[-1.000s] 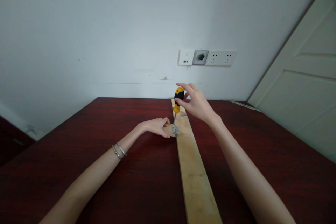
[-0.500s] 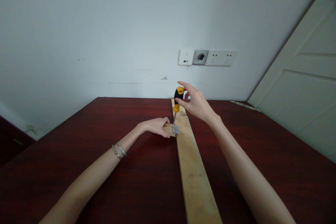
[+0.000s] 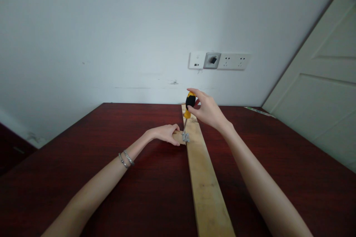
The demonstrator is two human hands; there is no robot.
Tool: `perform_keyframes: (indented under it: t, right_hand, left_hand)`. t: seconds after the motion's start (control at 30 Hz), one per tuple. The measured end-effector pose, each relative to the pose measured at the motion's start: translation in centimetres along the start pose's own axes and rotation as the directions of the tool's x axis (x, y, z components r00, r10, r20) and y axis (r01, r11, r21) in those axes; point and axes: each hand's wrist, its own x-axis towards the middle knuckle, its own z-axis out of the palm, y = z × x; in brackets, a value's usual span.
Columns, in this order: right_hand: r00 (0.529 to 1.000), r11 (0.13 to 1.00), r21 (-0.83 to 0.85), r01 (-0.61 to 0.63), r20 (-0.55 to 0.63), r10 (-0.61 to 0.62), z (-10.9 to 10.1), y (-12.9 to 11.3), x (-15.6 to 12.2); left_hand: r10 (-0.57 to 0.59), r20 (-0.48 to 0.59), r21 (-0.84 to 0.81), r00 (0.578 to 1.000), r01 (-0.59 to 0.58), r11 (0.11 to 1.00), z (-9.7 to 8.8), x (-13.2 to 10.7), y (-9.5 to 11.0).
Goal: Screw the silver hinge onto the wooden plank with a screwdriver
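A yellow and black screwdriver (image 3: 190, 100) stands nearly upright, its handle leaning slightly right, with my right hand (image 3: 208, 110) closed on the handle. Its metal shaft runs down to a small silver hinge (image 3: 186, 137), where the tip meets the left leaf; the screw itself is too small to make out. That hinge bridges a short wooden piece (image 3: 178, 137) and a long wooden board (image 3: 207, 177). My left hand (image 3: 166, 134) grips the short piece from the left, thumb on the near side and fingers on the far side.
The dark red table (image 3: 133, 196) reaches to the white wall behind. Wall sockets (image 3: 231, 61) sit above its back edge. A thin patterned strip (image 3: 259, 111) lies at the back right, close to a white panelled door (image 3: 319, 70).
The fingers of my right hand have closed further around the screwdriver handle, which tilts slightly more to the right. My left hand and the wood have stayed in place.
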Motion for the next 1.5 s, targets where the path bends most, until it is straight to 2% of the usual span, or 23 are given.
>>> perform_keyframes:
  t: [0.37,0.8,1.07,1.5]
  right_hand:
    - [1.000,0.980,-0.200,0.003,0.026,0.002,0.14,-0.21,-0.23]
    - [1.000,0.989,-0.148,0.017,0.001,-0.018,0.45,-0.16,-0.26]
    - [0.996,0.996,0.054,0.077,-0.057,-0.074,0.89,0.27,0.02]
    - [0.994,0.994,0.062,0.087,-0.067,-0.083,0.44,0.19,-0.04]
  left_hand:
    - [0.001,-0.008,0.007,1.000,-0.001,1.000,0.02,0.09,-0.01]
    - [-0.002,-0.001,0.008,1.000,0.002,1.000,-0.13,-0.05,0.22]
    - [-0.003,-0.002,-0.016,1.000,0.003,1.000,-0.01,0.05,0.01]
    - [-0.003,-0.008,-0.011,1.000,0.003,1.000,-0.08,-0.03,0.22]
